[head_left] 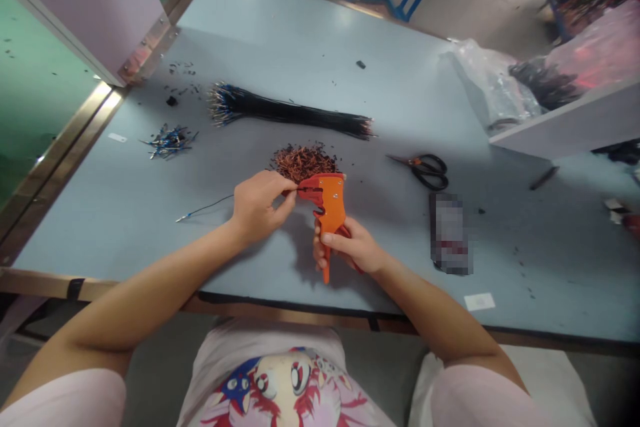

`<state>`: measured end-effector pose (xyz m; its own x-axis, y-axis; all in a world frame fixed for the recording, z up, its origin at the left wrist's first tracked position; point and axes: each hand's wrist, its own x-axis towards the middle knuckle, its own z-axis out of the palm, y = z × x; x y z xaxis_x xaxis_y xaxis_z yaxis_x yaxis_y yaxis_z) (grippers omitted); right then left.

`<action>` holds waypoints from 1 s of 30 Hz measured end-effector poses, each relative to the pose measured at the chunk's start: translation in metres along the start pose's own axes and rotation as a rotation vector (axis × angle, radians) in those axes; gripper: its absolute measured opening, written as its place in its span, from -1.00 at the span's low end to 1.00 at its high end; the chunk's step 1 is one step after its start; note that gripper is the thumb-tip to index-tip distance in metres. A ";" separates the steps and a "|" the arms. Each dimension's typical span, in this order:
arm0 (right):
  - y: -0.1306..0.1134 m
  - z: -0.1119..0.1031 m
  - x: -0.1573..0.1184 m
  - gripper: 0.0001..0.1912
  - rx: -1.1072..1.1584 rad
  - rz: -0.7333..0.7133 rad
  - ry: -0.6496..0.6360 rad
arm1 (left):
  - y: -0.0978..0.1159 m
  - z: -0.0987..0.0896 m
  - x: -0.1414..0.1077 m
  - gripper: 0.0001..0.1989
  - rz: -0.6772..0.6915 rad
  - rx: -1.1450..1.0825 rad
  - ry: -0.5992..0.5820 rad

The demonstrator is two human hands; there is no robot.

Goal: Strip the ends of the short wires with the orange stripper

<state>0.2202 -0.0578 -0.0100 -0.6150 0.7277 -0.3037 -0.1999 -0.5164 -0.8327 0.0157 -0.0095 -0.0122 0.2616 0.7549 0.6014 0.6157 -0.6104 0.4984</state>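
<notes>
"How far is the work?"

"The left hand (265, 205) has its grip pinched on one black wire (209, 205), whose inner end is at the mouth of the orange tool (332, 203). The right hand (357, 250) grasps this tool."

"Is this wire finished?"

"I cannot tell, its end is hidden."

"The others?"

"On the worktop (280, 33), the wire bundle (300, 113) shows coppery ends; those seem done. Scraps (305, 161) are piled just behind the tool."

We wear a pale pink, short-sleeved fabric shirt (265, 339) bearing a large-eyed, red-haired cartoon face print (281, 383) and a small blue cartoon figure (237, 383). Our left hand (259, 207) and right hand (357, 247) are bare.
</notes>
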 end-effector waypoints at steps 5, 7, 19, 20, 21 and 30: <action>0.002 0.004 0.003 -0.76 -0.013 -0.011 0.021 | 0.001 -0.002 0.001 -0.86 -0.035 0.040 -0.065; 0.003 0.006 0.004 -0.74 -0.003 -0.004 0.045 | 0.002 -0.002 0.001 -0.85 -0.032 0.051 -0.075; -0.005 -0.002 0.003 -0.55 0.141 0.002 -0.005 | -0.003 -0.002 0.003 -0.89 -0.078 0.062 -0.036; -0.006 -0.004 0.003 -0.55 0.149 -0.003 -0.001 | -0.004 -0.002 0.004 -0.89 -0.090 0.065 -0.014; -0.007 -0.005 0.003 -0.56 0.155 -0.010 0.006 | -0.006 -0.003 0.004 -0.90 -0.100 0.068 0.006; -0.027 0.009 -0.017 -0.63 -0.560 -0.054 0.149 | -0.019 -0.008 0.011 -0.92 -0.146 0.080 0.133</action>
<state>0.2298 -0.0604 0.0221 -0.4933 0.8228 -0.2822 0.2313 -0.1887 -0.9544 0.0011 0.0083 -0.0101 0.0685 0.7924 0.6061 0.6984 -0.4719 0.5380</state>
